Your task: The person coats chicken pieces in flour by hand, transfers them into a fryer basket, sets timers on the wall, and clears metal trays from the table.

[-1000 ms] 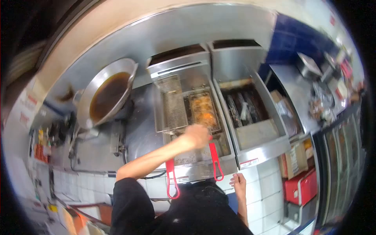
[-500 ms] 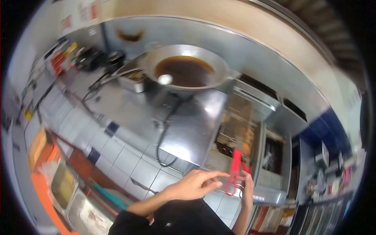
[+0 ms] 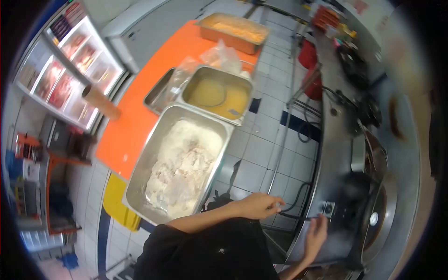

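Round I swung, red-handled baskets out of view, which put the flour tray point(image 3: 138, 184), left on the orange table point(image 3: 126, 140), seemingly within reach; my right hand point(image 3: 316, 235) hung loosely spread, my left hand point(image 3: 258, 206) curled (gripping anything? couldn't tell).

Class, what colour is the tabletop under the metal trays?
The tabletop is bright orange, shown best in the head view.

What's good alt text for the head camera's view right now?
A person's bare left hand and bare right hand hover apart near a stainless-steel counter with a wide round metal wok of dark liquid. At image left, beside an orange tabletop, are a deep rectangular metal pan of whitish, lumpy powder and a smaller rectangular metal pan of yellow liquid.
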Demonstrator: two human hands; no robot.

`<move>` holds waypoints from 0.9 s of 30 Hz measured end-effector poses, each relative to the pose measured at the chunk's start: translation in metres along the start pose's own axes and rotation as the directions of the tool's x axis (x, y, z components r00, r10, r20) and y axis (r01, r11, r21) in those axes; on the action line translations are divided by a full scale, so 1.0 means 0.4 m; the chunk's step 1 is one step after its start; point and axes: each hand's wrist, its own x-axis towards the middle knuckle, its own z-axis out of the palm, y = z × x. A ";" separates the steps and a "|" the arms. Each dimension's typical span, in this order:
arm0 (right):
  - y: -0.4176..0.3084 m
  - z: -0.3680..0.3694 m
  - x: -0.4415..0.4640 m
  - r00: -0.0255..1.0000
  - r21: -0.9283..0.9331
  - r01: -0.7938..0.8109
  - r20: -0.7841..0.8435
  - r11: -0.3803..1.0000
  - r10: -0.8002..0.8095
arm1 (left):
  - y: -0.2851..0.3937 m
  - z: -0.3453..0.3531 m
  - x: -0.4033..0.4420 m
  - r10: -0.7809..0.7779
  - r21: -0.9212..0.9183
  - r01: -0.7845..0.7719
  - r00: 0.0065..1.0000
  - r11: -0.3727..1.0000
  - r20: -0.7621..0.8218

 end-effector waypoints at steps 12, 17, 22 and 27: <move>-0.350 0.465 0.368 0.410 0.363 0.455 0.726 0.813 -0.553 | -0.115 -0.171 -0.294 -0.509 -0.430 0.512 0.016 0.744 -0.861; -0.462 0.563 0.450 0.038 0.549 0.334 0.804 0.766 -0.593 | -0.211 -0.081 -0.453 -0.185 -0.387 0.816 -0.340 0.430 -0.922; -0.619 0.738 0.303 -0.283 0.734 0.355 0.674 0.578 -0.682 | -0.307 -0.028 -0.475 -0.360 -0.356 0.898 -0.253 0.257 -0.898; -0.739 0.878 0.061 -0.350 0.687 0.325 0.725 0.650 -0.593 | -0.095 -0.047 -0.414 -0.075 -0.423 0.667 -0.483 0.613 -0.872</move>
